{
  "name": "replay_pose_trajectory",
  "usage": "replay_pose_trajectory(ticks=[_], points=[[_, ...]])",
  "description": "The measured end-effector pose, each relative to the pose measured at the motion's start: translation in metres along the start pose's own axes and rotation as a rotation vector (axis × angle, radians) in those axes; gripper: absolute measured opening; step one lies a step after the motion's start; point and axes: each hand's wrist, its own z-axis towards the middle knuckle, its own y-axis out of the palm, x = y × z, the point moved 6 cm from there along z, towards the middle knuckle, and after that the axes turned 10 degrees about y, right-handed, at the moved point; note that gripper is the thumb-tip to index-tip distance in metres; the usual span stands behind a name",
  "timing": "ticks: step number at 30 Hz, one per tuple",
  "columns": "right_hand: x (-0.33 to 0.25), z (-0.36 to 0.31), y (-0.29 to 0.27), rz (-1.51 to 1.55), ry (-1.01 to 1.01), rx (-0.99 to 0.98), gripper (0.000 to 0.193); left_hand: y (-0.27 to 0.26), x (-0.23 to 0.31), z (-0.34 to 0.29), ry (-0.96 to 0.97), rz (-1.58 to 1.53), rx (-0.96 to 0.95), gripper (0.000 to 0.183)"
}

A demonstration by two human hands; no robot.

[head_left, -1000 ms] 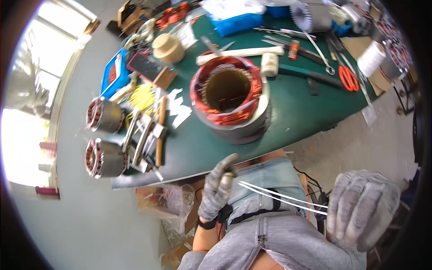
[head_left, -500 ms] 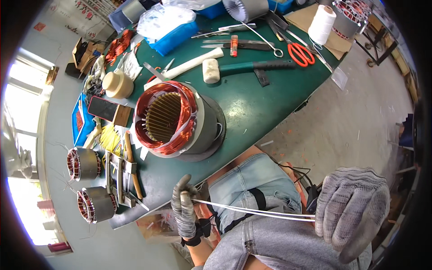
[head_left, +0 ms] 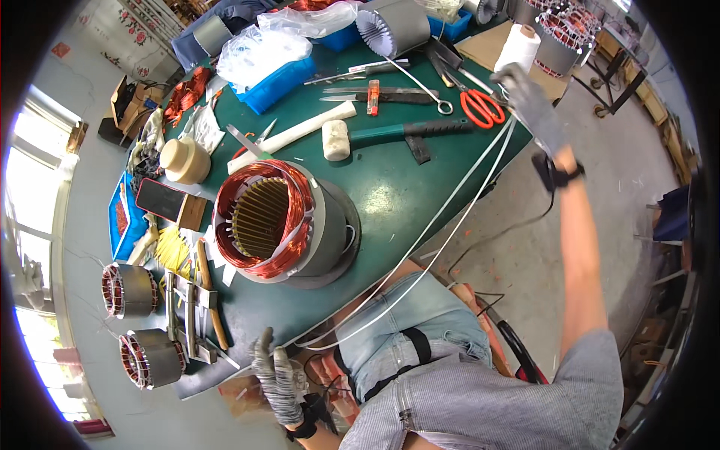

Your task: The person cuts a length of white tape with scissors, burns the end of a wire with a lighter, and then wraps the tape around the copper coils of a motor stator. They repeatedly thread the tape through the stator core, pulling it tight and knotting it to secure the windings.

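My right hand (head_left: 531, 109), in a grey knit glove and blurred by motion, is stretched out to the table's far right edge beside the white thread spool (head_left: 517, 49) and orange-handled scissors (head_left: 482, 109). Its fingers are closed on a doubled white cord (head_left: 442, 206). The two strands run down across the table edge and end in a slack loop by my left hand (head_left: 276, 379). That hand, also gloved, has its fingers raised and apart, with the loop just beyond them. A motor stator (head_left: 330, 229) wound with red copper wire stands on the table ahead of me.
On the green table (head_left: 390, 187) lie a white-headed mallet (head_left: 337, 140), a white rod (head_left: 300, 133), a phone (head_left: 160, 199) and a blue bin (head_left: 274, 84) with plastic bags. Two small stators (head_left: 135, 291) (head_left: 157, 358) stand at the left edge. A dark cable hangs near my right wrist.
My right hand has swung from low right up to the spool, drawing the cord out long. The cord has left my left fingers, which have opened and moved slightly left and down.
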Motion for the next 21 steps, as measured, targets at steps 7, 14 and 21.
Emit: replay_pose_trajectory(ticks=[7, 14, 21], points=[[0.082, 0.054, 0.052, -0.695, 0.040, -0.458, 0.018, 0.025, 0.051, 0.026, 0.282, -0.084, -0.134, 0.031], [-0.152, -0.082, 0.038, -0.068, -0.435, -0.492, 0.019, 0.093, 0.098, 0.042, 0.144, -0.780, -0.505, 0.045], [-0.249, -0.221, 0.086, -0.028, -1.194, -0.413, 0.016, 0.093, 0.121, 0.050, 0.009, -1.265, -0.416, 0.065]])
